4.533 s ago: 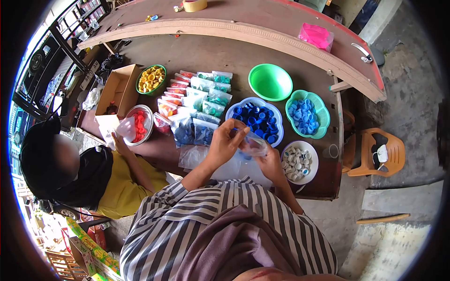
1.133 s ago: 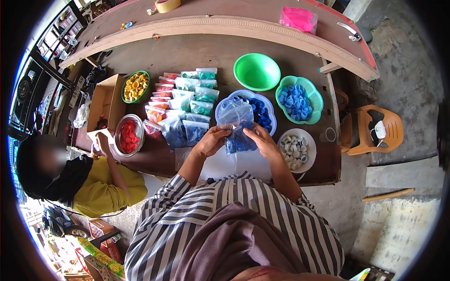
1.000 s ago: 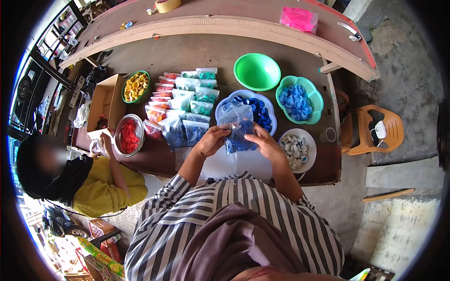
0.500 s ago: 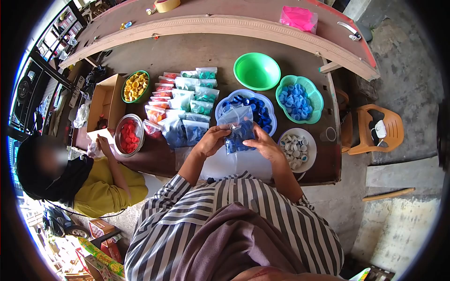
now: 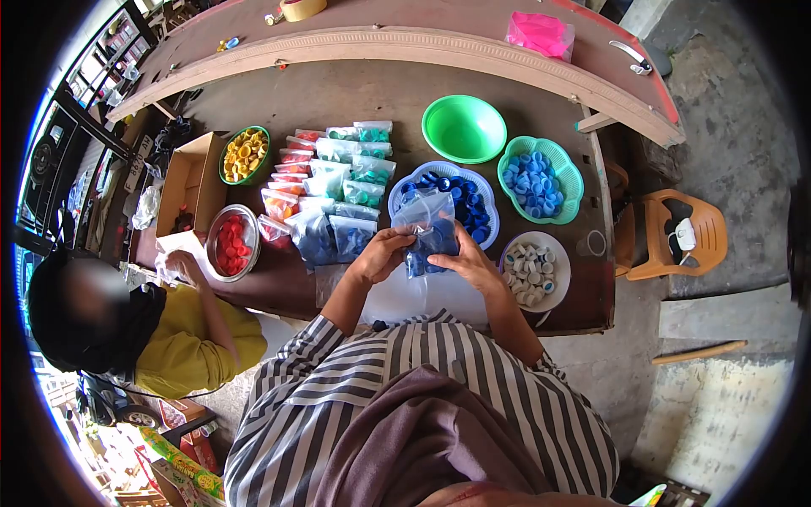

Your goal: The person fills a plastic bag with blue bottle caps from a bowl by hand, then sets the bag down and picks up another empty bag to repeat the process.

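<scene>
A clear plastic bag point(image 5: 432, 241) with dark blue caps in it is held between my two hands, in front of my chest. My left hand point(image 5: 384, 253) grips its left edge, fingers closed. On the other side my right hand point(image 5: 471, 260) pinches the lower right part. Just behind the bag is a light blue basket point(image 5: 394, 199) of dark blue caps, partly covered by it. To the left lie filled bags of blue caps point(image 5: 351, 237). A white bowl point(image 5: 563, 264) of white caps stands right of my right hand.
Rows of bags with green caps point(image 5: 365, 193) and red or orange caps lie left of centre. Beyond are an empty green bowl point(image 5: 463, 128), a turquoise basket point(image 5: 576, 182), a steel bowl point(image 5: 256, 245) and a cardboard box point(image 5: 193, 190). A co-worker point(image 5: 190, 329) sits at the left.
My right hand has shifted slightly left along the bag, its fingers drawn in more. The co-worker's hand and head have moved a little.
</scene>
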